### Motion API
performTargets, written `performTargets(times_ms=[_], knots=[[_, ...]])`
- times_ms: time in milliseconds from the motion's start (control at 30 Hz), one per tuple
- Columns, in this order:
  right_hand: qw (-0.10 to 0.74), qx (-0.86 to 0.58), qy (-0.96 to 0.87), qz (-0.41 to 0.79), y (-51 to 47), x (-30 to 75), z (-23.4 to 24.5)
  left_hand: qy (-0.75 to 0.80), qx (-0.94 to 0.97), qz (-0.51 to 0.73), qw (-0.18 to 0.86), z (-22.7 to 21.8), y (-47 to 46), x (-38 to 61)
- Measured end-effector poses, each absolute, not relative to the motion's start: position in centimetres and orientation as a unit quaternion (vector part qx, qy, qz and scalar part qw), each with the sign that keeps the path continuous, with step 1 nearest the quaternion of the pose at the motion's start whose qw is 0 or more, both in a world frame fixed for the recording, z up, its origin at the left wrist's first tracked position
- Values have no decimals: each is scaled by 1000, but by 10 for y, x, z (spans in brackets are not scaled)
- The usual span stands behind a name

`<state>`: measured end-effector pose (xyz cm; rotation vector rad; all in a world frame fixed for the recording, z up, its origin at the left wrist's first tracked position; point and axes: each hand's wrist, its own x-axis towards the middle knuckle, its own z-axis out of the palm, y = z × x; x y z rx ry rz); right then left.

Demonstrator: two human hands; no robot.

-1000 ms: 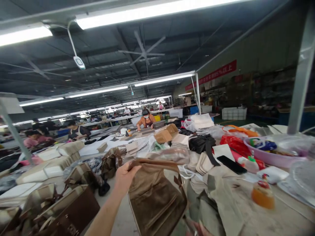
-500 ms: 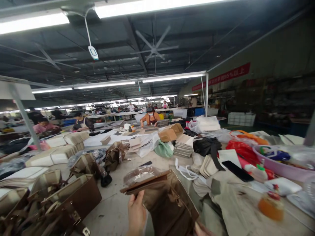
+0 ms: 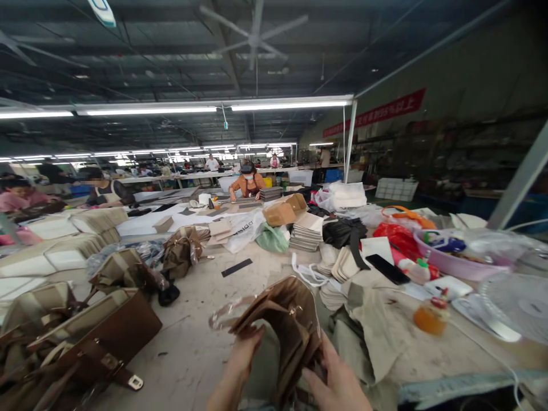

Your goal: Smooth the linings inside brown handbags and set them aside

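Note:
A brown handbag (image 3: 285, 319) is held up over the near edge of the table, tilted, with its mouth partly spread and clear plastic wrap (image 3: 222, 314) at its left end. My left hand (image 3: 244, 351) grips the bag's left edge from below, fingers partly hidden under the brown material. On the other side my right hand (image 3: 327, 374) is closed on the bag's right side, its thumb toward the middle. A small metal fitting shows on the bag's brown face. Grey-green cloth (image 3: 363, 331) lies just right of the bag.
Brown bags with metal clasps (image 3: 115, 331) crowd the left. A dark strip (image 3: 237, 268) lies mid-table. To the right are a black phone (image 3: 387, 269), an orange glue bottle (image 3: 431, 314) and a pink basin (image 3: 466, 268). A co-worker (image 3: 248, 182) sits across the table.
The view has tipped down and shifted right. The bag has turned and its mouth is more spread. My right hand has come further into view on its right side, and the dark strip is now uncovered.

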<state>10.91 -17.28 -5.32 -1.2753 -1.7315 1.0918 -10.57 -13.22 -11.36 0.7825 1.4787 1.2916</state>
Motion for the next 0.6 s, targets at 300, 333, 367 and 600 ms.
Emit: performTargets(times_ms=[300, 333, 367, 600], knots=[[208, -494, -744, 398, -183, 97, -92, 548, 587, 376, 463, -72, -223, -125], [211, -490, -747, 397, -184, 97, -95, 556, 595, 423, 396, -62, -226, -132], [212, -485, -750, 397, -185, 97, -97, 572, 595, 466, 319, -53, -225, -138], [223, -485, -726, 432, -183, 103, -95, 665, 634, 392, 46, -42, -182, -158]])
